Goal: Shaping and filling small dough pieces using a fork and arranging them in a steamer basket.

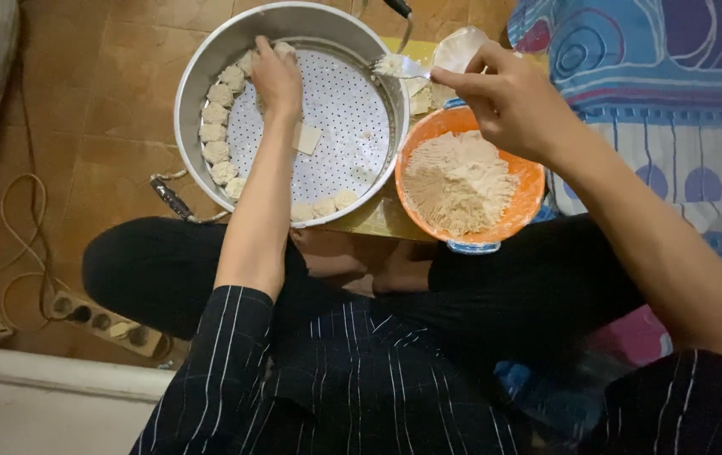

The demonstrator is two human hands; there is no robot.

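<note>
Far left, on the brown tiled floor (125,101): a loose pale cable (19,236) and a beige power strip (108,324) with round sockets. Left of centre: a round metal steamer pan (196,80) with a white perforated tray (340,118) inside; small pale dumplings (213,133) are set side by side in an arc along the tray's left rim, with a few more at its near rim; one flat square wrapper (307,137) lies on the tray just right of the forearm. Left hand (276,77): palm down over the far left part of the tray, fingers curled onto a dumpling at the rim, touching it. Centre: the pan rests on a low yellow table (378,221), only an edge of which shows. Right of the pan, touching its rim or just beside it: an orange plastic bowl (523,206) with blue handles, holding a mound of pale beige filling (458,181). Right hand (508,101): above the bowl's far edge, fingers pinched shut on a metal fork (403,67), whose tines point left and carry a bit of filling over the pan's right rim. Just beyond the hand: a stack of round pale wrappers (458,46). Far right: a blue patterned cloth (673,101). Foreground: the person's crossed legs in black and a dark striped garment (352,379).
</note>
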